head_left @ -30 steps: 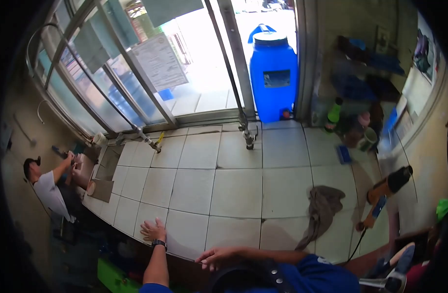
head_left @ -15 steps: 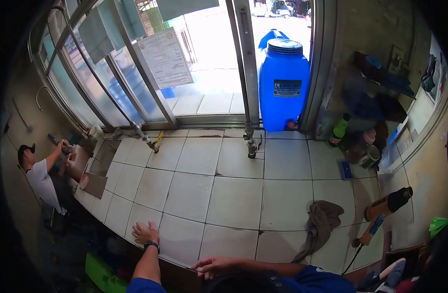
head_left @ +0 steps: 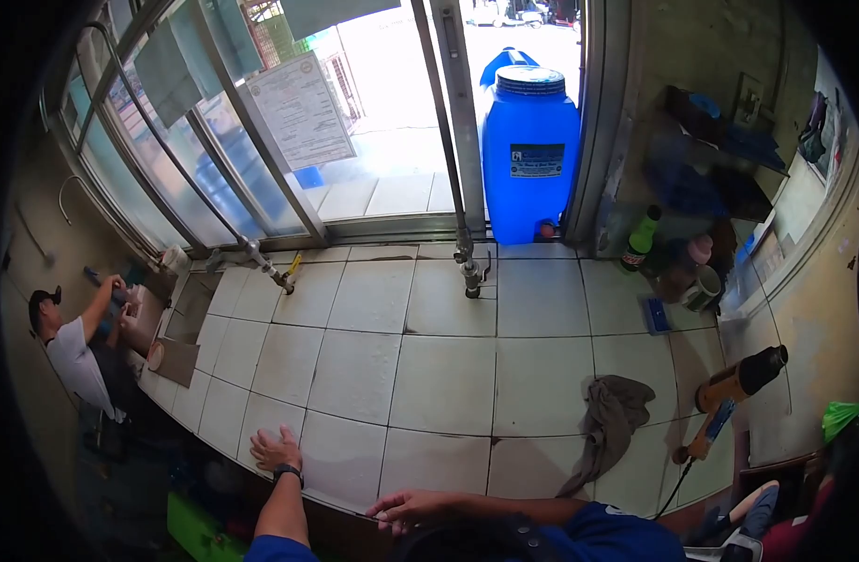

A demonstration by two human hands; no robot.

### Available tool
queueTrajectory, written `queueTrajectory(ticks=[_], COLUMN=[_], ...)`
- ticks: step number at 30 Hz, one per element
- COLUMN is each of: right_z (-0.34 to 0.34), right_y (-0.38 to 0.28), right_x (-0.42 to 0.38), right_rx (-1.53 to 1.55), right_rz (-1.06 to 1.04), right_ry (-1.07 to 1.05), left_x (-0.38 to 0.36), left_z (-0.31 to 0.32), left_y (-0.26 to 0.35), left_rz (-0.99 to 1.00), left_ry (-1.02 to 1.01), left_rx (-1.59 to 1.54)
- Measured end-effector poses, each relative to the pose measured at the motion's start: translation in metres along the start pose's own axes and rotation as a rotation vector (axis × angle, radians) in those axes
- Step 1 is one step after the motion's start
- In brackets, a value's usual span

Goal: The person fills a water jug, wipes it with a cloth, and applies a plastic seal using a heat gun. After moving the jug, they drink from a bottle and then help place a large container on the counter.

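Note:
My left hand (head_left: pixel 277 450) lies flat on the white tiled counter (head_left: pixel 354 375) near its front edge, fingers spread, with a dark watch (head_left: pixel 287 470) on the wrist. My right hand (head_left: pixel 409 509) rests at the counter's front edge, its forearm stretched across from the right. Its fingers are loosely bent and apart, and no object shows in them. A crumpled grey-brown cloth (head_left: pixel 615 421) lies on the tiles to the right, away from both hands.
An orange-and-black heat gun or similar power tool (head_left: pixel 719 431) with a cord lies at right. Behind stand a blue water container (head_left: pixel 530 159), a green bottle (head_left: pixel 641 242) and metal taps (head_left: pixel 470 276). At far left a person (head_left: pixel 78 347) works by a basin (head_left: pixel 191 304).
The view has shifted slightly, so the counter and container sit a little further left in the picture. Both hands keep practically the same place and pose.

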State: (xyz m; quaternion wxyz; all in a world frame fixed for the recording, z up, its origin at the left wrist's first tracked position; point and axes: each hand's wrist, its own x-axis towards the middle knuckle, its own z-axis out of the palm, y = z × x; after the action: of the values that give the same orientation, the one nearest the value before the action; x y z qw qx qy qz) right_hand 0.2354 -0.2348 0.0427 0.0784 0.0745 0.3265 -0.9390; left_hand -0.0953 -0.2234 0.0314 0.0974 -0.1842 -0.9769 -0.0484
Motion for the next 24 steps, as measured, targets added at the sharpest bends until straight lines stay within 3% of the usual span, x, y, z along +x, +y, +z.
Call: queueTrajectory(ticks=[24], right_z=[0.0058], right_y=[-0.0006], right_x=[-0.0022], right_rx=[0.095], right_rz=[-0.022], right_ry=[0.032], left_x=[-0.0001], left_z=[0.0015], left_y=[-0.0006], left_rz=[-0.002], left_ry=[0.014], left_rx=[0.002])
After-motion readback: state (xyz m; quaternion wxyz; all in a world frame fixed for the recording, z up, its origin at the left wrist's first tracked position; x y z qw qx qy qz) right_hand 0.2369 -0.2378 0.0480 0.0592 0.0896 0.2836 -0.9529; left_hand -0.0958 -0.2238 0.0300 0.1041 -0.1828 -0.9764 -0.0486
